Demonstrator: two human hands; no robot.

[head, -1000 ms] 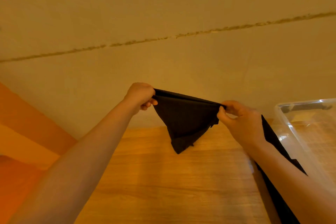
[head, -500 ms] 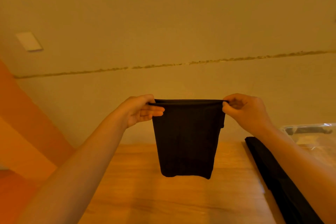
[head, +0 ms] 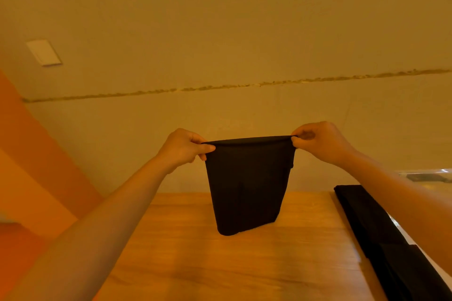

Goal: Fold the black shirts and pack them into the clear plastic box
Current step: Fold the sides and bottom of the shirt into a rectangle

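Note:
A folded black shirt (head: 247,185) hangs in the air above the wooden table (head: 244,264). My left hand (head: 182,148) pinches its top left corner and my right hand (head: 320,140) pinches its top right corner, so the top edge is stretched level between them. The shirt's lower edge hangs close over the table top. A second black shirt (head: 381,234) lies along the table's right edge, partly hidden by my right forearm. Only a sliver of the clear plastic box (head: 425,174) shows at the far right, behind that forearm.
A beige wall with a rough horizontal seam rises just behind the table. A pale wall plate (head: 44,52) sits high on the left. An orange surface (head: 29,166) slopes down at the left side of the table.
The shirt hung as a bunched triangle a second ago; now both hands hold it spread flat and level. My view has tilted up, so less of the box shows.

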